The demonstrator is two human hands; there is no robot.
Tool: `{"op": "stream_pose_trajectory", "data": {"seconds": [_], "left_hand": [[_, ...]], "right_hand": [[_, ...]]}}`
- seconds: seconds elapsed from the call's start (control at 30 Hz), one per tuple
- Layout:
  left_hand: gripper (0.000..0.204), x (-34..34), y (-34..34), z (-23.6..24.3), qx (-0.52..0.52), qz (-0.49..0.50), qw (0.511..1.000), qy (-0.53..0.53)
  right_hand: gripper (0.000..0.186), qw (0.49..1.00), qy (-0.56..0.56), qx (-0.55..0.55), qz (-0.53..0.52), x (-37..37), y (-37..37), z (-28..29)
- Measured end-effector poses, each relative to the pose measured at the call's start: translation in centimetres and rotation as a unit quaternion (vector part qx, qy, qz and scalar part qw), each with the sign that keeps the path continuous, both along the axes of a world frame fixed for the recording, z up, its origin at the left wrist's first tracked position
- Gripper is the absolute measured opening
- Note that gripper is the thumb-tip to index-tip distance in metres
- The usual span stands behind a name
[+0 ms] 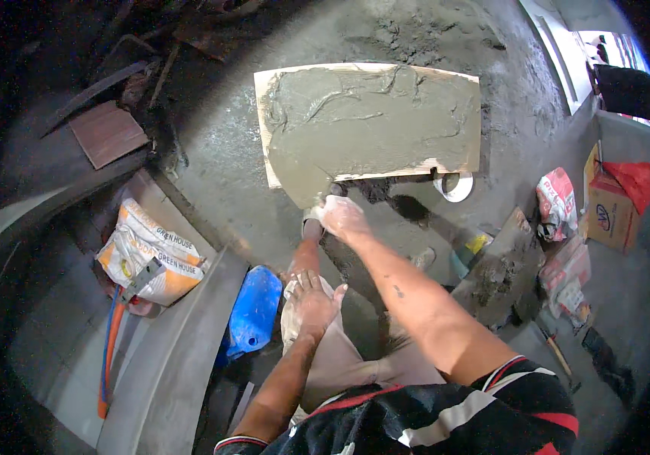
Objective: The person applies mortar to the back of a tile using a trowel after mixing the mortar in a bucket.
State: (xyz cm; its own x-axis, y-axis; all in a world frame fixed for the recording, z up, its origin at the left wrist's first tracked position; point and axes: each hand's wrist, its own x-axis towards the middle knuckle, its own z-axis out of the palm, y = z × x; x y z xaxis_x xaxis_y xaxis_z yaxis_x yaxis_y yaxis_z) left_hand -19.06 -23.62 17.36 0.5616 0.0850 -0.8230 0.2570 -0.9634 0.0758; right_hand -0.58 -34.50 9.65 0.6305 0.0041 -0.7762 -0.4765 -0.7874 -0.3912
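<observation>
A light rectangular tile [260, 89] with a ribbed surface lies on the floor ahead of me, most of it under wet grey mortar [386, 114]. At its near left corner, my right hand [344, 217] is closed around what looks like a trowel [304, 180]. Mortar coats the blade, which overlaps the tile's edge, and my fingers hide the handle. My left hand [317, 303] lies flat on my knee with its fingers spread, holding nothing. A white ring-shaped thing [458, 189] touches the tile's near right edge.
Left of my leg is a blue plastic container [255, 307]; beyond it sits a white-and-orange bag [150, 254]. To the right are a mortar-smeared board [503, 269], red-and-white bags [558, 199], a cardboard box [612, 212] and a hammer [556, 349]. A brown tile [109, 133] lies far left.
</observation>
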Motion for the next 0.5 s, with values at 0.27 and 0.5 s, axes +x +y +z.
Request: {"op": "stream_pose_trajectory", "data": {"seconds": [0.27,0.5], "left_hand": [[0.100,0.4,0.6,0.2,-0.006,0.008,1.000,-0.003],[0.101,0.1,1.2,-0.3,-0.015,0.030,0.999,-0.001]], "right_hand": [[0.040,0.941,-0.139,-0.144,0.273,9.1,-8.2,1.5],[0.044,0.935,-0.124,-0.166,0.287,20.5,-7.3,1.8]]}}
